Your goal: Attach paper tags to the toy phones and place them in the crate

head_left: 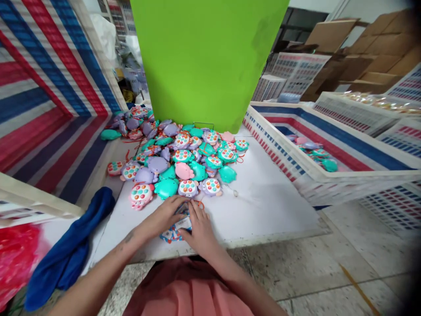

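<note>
Pressing over the cards [183, 223]: both hands together at the near edge of the bench [263, 215], in front of the toys [158, 164]. Cards are flat, printed blue, red and white, partly hidden under the hands; exact number unclear. Left hand [175, 210] comes in from the left, fingers bent over the cards' upper part. Right hand [200, 226] lies on their right side, fingers pointing away from the body, thumb across the print. Can't tell if either set of fingers is gripping or just resting. Orange-red string [201, 205] loops out by the right fingertips.

Toys heaped across the bench: green, purple, pink, some face up with coloured dots, some back up. Nearest ones sit just beyond the hands. Green board [210, 66] stands behind the heap. Left: striped crate [75, 66], blue cloth [74, 245], red plastic [18, 263]. Right: white crate [362, 177], more toys inside. Cardboard [378, 52] stacked behind, upper right.
</note>
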### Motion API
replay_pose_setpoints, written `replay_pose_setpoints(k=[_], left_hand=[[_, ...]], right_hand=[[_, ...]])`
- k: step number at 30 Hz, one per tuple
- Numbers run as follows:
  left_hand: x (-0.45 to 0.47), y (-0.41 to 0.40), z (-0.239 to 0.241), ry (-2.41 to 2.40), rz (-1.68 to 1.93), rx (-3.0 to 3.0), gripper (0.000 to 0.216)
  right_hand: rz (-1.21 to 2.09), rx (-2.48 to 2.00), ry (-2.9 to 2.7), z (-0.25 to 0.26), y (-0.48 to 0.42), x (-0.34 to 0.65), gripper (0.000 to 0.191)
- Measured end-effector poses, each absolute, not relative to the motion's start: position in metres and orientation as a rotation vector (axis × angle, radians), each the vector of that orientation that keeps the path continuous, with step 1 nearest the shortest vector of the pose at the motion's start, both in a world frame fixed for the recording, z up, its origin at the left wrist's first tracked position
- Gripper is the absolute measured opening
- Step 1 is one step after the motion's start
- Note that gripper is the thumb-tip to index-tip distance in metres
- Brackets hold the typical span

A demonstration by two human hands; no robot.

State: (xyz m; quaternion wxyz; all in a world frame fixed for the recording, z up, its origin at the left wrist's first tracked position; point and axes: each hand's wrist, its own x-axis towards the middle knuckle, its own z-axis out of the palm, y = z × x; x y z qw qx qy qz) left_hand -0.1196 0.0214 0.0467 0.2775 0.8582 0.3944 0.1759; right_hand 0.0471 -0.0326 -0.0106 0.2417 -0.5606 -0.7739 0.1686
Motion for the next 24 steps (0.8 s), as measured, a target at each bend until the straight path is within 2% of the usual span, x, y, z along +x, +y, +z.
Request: replay_pose_setpoints(k=[2,4,7,12,18,24], left_hand=[[-0.129,-0.006,0.032,1.281,0.670,2.262,0.045],[-0.136,-0.033,0.014,1.472,0.760,2.235,0.065],[-0.136,-0.054,-0.009,1.505,0.650,2.346,0.081],[-0.125,-0.043,-0.023,1.503,0.718,2.418,0.070],[-0.130,-0.039,-0.024,1.527,0.922,2.247,0.053],[-0.135,-0.042,-0.025,1.532,0.996,2.209,0.039]], right_hand=[[0.444,-1.530,-2.110,-0.010,-0.033,0.048,0.078],[0.442,-1.521,-2.095,-0.009,-0.034,0.047,0.072],[0.450,-1.464,-2.109,-0.007,-0.034,0.043,0.063],[0.359,-1.389,-2.063,0.000,-0.027,0.060,0.048],[0.005,-1.689,-1.792,0.005,0.005,0.163,0.021],[-0.159,-1.848,-1.895,-0.007,0.033,0.206,0.027]])
